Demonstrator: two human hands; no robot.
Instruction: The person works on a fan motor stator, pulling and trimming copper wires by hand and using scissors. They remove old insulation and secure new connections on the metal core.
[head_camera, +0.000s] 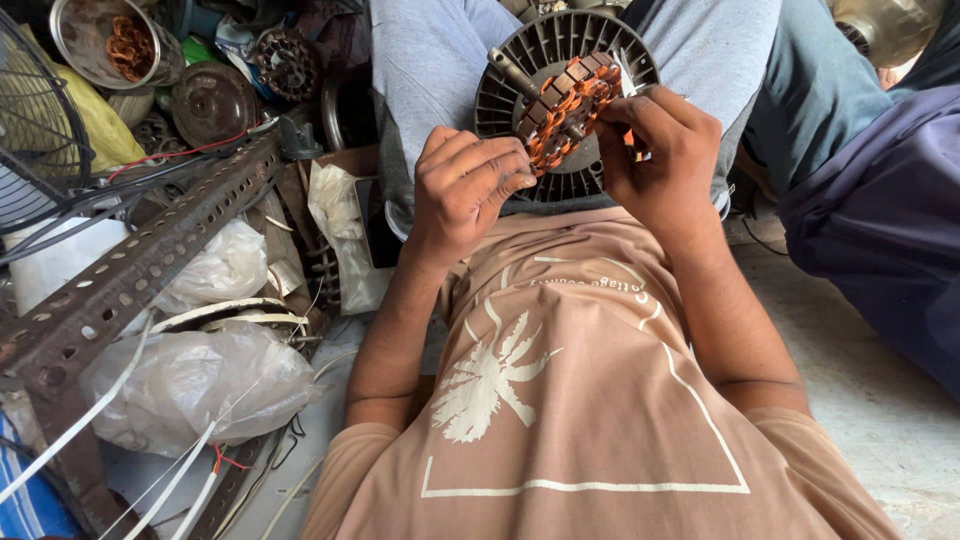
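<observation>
A round grey ribbed fan motor housing (520, 70) rests on my lap, on grey trousers. A ring-shaped stator with copper windings (568, 105) stands tilted on top of it. My left hand (465, 190) is curled, its fingertips pressing the lower edge of the stator windings. My right hand (660, 155) grips the stator's right side, with a thin pale strip (630, 85) by its fingers. A metal shaft (512, 72) sticks out at the housing's upper left.
A perforated metal angle bar (150, 255) runs diagonally at the left over plastic bags (195, 385) and white wires. A metal bowl with copper coils (110, 40), a fan grille (35, 120) and motor parts lie at top left. Another person's clothed leg (880, 210) is at right.
</observation>
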